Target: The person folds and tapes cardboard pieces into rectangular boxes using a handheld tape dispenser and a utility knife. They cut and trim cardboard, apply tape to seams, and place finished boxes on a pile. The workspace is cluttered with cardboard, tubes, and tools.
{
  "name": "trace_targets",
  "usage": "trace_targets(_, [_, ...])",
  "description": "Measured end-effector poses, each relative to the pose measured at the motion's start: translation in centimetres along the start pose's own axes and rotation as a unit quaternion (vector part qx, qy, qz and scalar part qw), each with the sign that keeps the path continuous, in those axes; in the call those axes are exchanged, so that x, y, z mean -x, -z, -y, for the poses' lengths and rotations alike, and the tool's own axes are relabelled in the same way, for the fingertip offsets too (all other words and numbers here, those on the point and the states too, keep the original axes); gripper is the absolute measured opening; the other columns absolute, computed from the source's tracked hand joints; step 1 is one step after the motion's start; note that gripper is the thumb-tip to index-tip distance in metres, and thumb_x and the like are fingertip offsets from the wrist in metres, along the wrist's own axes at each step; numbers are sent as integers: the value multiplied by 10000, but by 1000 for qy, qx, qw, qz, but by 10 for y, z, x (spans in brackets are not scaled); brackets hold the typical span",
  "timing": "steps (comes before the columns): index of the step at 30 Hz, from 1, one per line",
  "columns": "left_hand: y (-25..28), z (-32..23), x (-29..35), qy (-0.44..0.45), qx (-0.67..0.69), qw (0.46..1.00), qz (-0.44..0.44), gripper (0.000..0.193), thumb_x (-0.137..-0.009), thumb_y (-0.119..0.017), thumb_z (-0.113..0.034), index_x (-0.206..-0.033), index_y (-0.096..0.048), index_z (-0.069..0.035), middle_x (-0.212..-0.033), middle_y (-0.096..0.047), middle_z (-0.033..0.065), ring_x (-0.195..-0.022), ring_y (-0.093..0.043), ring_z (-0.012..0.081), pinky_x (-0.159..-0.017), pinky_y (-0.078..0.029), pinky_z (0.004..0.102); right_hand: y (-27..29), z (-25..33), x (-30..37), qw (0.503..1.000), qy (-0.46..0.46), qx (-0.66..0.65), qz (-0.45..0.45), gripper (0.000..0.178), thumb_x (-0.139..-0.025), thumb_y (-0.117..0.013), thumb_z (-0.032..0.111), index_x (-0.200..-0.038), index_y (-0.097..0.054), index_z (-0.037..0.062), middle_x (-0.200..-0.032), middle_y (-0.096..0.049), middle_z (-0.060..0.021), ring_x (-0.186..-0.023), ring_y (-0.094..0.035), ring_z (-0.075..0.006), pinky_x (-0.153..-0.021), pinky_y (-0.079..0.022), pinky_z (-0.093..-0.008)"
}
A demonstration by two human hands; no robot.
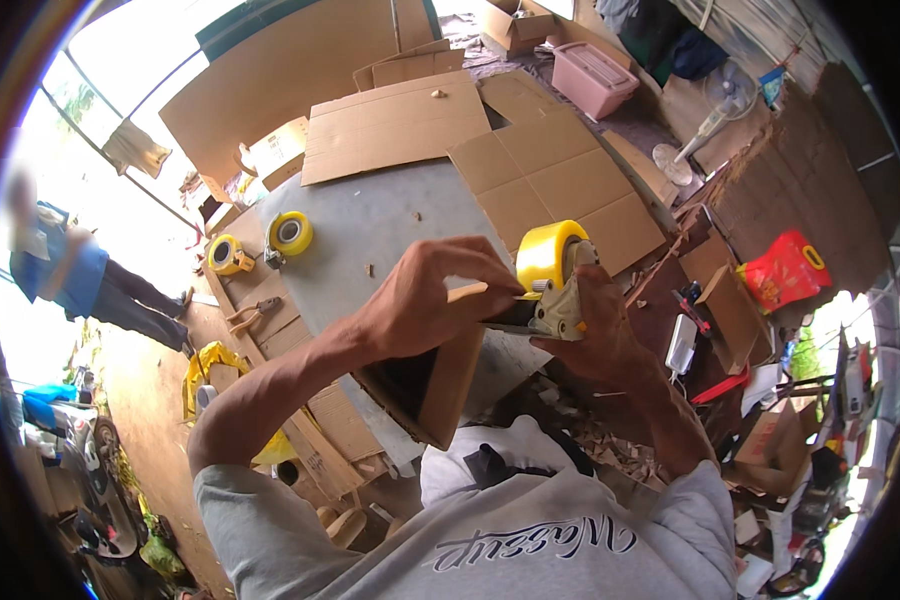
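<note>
My right hand (602, 325) is wrapped round a hand-held tape dispenser (558, 305) carrying a large roll of yellow tape (548, 255). Close beside its front edge, the fingers of my left hand (435, 295) pinch together at what looks like the loose end of the tape. Below that hand, tilted near my chest, is a brown cardboard box (452, 390) with a dark inside. My left hand and wrist hide part of it. A grey-topped table (370, 235) lies under and beyond my hands.
Flat cardboard sheets (395, 125) cover the table's far side. Two more yellow tape rolls (290, 234) and pliers (255, 314) lie at the left. Another person (80, 265) stands farther left. A pink bin (592, 80) and a fan (710, 120) are at the far right.
</note>
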State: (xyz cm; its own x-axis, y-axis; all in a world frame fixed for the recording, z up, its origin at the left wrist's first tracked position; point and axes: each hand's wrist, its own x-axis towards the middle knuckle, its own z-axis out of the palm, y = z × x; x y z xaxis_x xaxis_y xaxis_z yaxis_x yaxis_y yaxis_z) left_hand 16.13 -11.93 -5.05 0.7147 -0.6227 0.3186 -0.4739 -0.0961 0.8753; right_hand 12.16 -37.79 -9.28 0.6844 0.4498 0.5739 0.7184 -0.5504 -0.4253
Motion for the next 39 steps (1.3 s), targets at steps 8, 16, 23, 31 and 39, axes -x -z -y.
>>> trace_targets(8, [15, -14, -24, 34, -45, 995, -87, 81, -878, -749, -76, -904, -746, 0, -809, -691, 53, -737, -618, 104, -710, -509, 281, 25, 31, -20, 939, -263, -170, 145, 496, -774, -814, 296, -1096, -642, -40, -934, -699, -152, -819, -694, -264, -744, -532, -368])
trace_targets(16, [63, 13, -20, 124, 64, 969, -204, 76, -885, -727, -38, -915, -748, 28, -774, -724, 74, -684, -645, 101, -642, -530, 254, 49, 49, -19, 816, -411, -351, 204, 436, -950, -661, 352, -1138, -661, -41, -947, -696, -64, -853, -610, -118, -763, -493, -288])
trace_targets(23, [79, 38, -6, 272, 87, 946, -152, 131, -880, -749, -105, -843, -740, 21, -704, -694, 66, -609, -595, 92, -575, -480, 258, 49, 65, -21, 639, -573, -460, 226, 521, -962, -638, 369, -1249, -602, -65, -1043, -708, -121, -871, -689, -174, -760, -560, -302])
trace_targets(31, [94, 73, 10, 314, 94, 935, -137, 145, -859, -763, -121, -800, -742, 9, -655, -674, 52, -572, -585, 89, -527, -464, 238, 34, 65, -54, 533, -616, -518, 260, 560, -974, -629, 423, -1212, -605, -83, -1000, -693, -149, -792, -701, -188, -639, -579, -312])
trace_targets(39, [65, 110, 40, 386, 139, 910, -56, 203, -864, -776, -171, -802, -753, 21, -654, -671, 57, -580, -589, 94, -535, -475, 245, 25, 66, -42, 482, -678, -490, 262, 536, -968, -650, 381, -1217, -604, -90, -1019, -695, -153, -836, -702, -206, -680, -582, -326])
